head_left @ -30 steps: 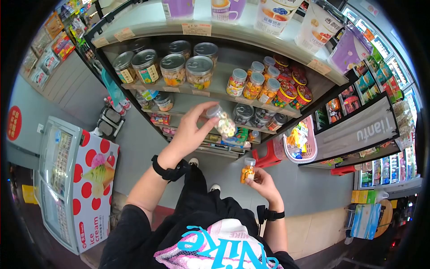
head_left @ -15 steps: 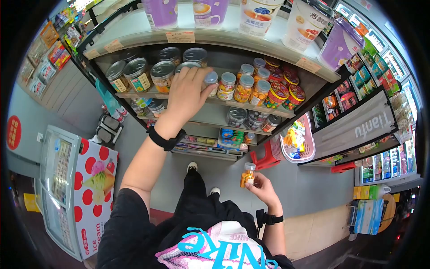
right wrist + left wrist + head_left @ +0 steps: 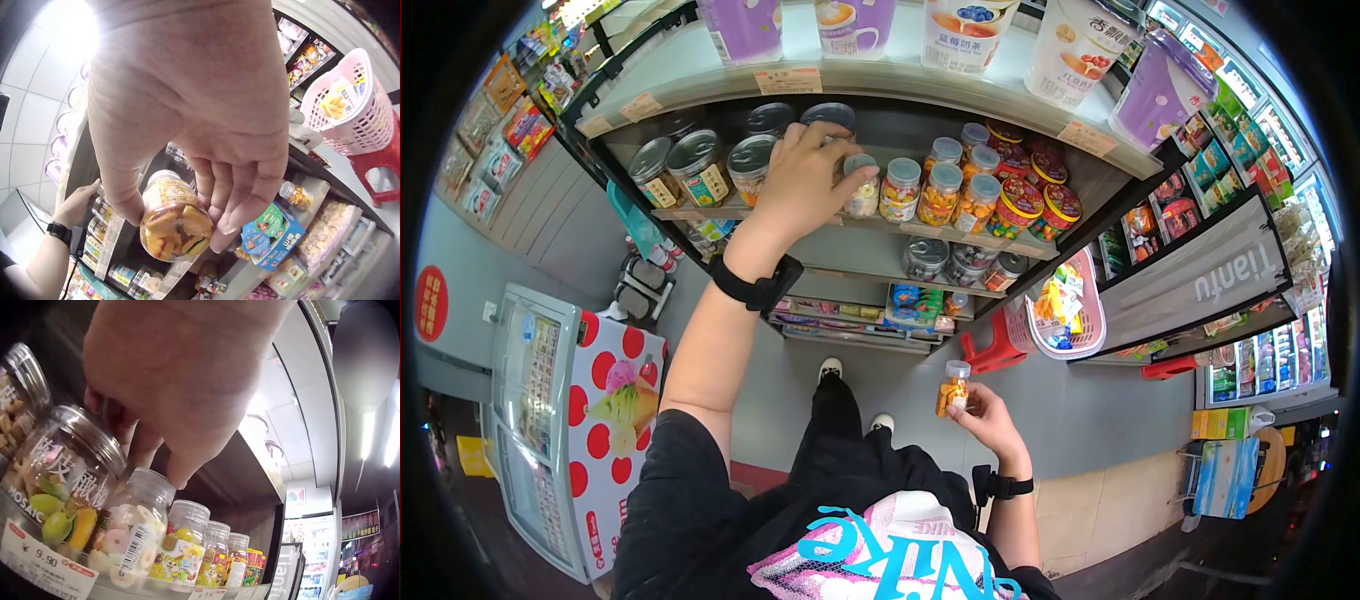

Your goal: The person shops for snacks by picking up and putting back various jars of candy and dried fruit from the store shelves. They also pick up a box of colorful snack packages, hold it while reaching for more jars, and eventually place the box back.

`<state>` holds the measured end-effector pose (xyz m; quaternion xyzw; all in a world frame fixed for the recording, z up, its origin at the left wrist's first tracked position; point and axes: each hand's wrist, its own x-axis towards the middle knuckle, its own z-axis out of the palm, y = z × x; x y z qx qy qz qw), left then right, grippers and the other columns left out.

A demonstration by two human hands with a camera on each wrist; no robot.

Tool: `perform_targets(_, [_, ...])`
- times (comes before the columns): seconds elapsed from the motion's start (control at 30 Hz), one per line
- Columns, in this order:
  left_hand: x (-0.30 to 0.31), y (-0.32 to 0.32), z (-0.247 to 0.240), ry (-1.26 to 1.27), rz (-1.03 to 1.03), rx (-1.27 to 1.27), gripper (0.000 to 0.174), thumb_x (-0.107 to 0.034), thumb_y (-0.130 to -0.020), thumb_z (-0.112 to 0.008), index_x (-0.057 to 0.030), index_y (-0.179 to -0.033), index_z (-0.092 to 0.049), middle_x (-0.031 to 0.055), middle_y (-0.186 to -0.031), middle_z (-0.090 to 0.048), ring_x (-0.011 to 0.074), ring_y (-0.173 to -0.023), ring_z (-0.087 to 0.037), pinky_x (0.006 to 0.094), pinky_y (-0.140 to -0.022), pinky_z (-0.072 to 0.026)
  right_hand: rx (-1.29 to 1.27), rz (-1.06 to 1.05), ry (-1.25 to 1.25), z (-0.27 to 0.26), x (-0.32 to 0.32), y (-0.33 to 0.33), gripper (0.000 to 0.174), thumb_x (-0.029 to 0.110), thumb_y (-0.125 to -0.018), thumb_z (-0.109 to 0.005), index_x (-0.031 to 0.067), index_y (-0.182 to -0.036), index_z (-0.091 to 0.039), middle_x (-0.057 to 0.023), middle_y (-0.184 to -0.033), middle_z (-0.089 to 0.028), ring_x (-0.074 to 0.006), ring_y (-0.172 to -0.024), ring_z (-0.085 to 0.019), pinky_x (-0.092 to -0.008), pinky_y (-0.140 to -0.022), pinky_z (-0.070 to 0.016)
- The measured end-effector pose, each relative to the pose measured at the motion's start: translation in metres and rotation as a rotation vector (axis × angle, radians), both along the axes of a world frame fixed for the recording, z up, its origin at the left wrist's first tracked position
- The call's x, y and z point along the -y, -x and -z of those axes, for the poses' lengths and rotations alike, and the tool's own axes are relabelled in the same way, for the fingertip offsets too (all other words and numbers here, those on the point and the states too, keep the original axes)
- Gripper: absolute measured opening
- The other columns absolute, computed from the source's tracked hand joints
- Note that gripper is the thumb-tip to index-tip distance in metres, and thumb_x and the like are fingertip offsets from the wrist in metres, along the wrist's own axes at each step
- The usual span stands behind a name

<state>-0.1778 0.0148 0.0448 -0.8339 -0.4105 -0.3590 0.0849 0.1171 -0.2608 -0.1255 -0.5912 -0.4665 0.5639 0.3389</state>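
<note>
On the shelf, a clear jar of pastel ring candies (image 3: 119, 540) stands upright with a barcode label facing out. My left hand (image 3: 800, 180) reaches over it from above, thumb and fingers around its lid (image 3: 152, 482). To its left is a larger jar with a metal lid (image 3: 65, 475), partly hidden by the hand in the head view. A jar with a colourful label (image 3: 181, 550) stands to its right. Lower down and away from the shelf, my right hand (image 3: 992, 422) grips a small clear jar of orange pieces (image 3: 175, 219) between thumb and fingers.
Jars of yellow candy (image 3: 941, 195) and red-lidded tubs (image 3: 1020, 205) line the same shelf. Large drink cups (image 3: 970, 35) stand on the shelf above. A pink basket (image 3: 1090, 330) sits on a red stool (image 3: 992, 350) at right; an ice cream freezer (image 3: 615, 440) is at left.
My left hand has carried the ring-candy jar up and forward from in front of the shelves onto the jar shelf. My right hand has stayed almost still with its jar.
</note>
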Motion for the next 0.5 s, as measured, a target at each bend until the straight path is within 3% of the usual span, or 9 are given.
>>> perform_targets(0.13, [0.006,-0.006,-0.01,0.009,-0.103,-0.073,0.038,-0.039,-0.085,-0.075,-0.0072,-0.107,-0.074,0.0088,-0.12,-0.063,0.0295,-0.107,-0.054,0.0405,-0.095,-0.045,0.032,-0.012,-0.004,0.004,-0.002,-0.001,0.042,0.017,-0.089,-0.076,-0.0021,-0.123,-0.058,-0.0072,-0.105,-0.068,-0.0133,-0.093,-0.065,-0.0293,-0.085,-0.0522])
perform_targets(0.3, [-0.006,0.003,-0.003,0.025,0.044,-0.009,0.042,-0.041,-0.082,-0.078,-0.0063,-0.105,-0.074,0.0095,-0.119,-0.064,0.0303,-0.106,-0.054,0.0401,-0.095,-0.0456,0.014,-0.013,-0.008,0.004,-0.002,0.0,0.043,0.017,-0.089,-0.076,-0.0025,-0.123,-0.058,-0.0078,-0.107,-0.068,-0.0139,-0.094,-0.065,-0.0298,-0.085,-0.0524])
perform_targets(0.43, [-0.001,0.001,-0.016,0.106,0.033,-0.033,0.041,-0.04,-0.082,-0.078,-0.007,-0.106,-0.074,0.0104,-0.121,-0.064,0.031,-0.108,-0.054,0.0397,-0.096,-0.046,0.02,-0.017,-0.007,0.006,-0.001,-0.001,0.044,0.017,-0.089,-0.076,-0.0029,-0.123,-0.058,-0.008,-0.107,-0.068,-0.0142,-0.095,-0.066,-0.03,-0.085,-0.0525])
perform_targets(0.5, [0.005,-0.002,-0.024,0.152,-0.102,-0.115,0.037,-0.036,-0.082,-0.078,-0.0084,-0.107,-0.074,0.0112,-0.124,-0.063,0.0316,-0.111,-0.054,0.04,-0.097,-0.0463,0.013,-0.024,-0.002,0.007,-0.001,-0.001,0.044,0.016,-0.089,-0.076,-0.003,-0.124,-0.058,-0.0081,-0.107,-0.068,-0.0144,-0.095,-0.066,-0.03,-0.085,-0.0525])
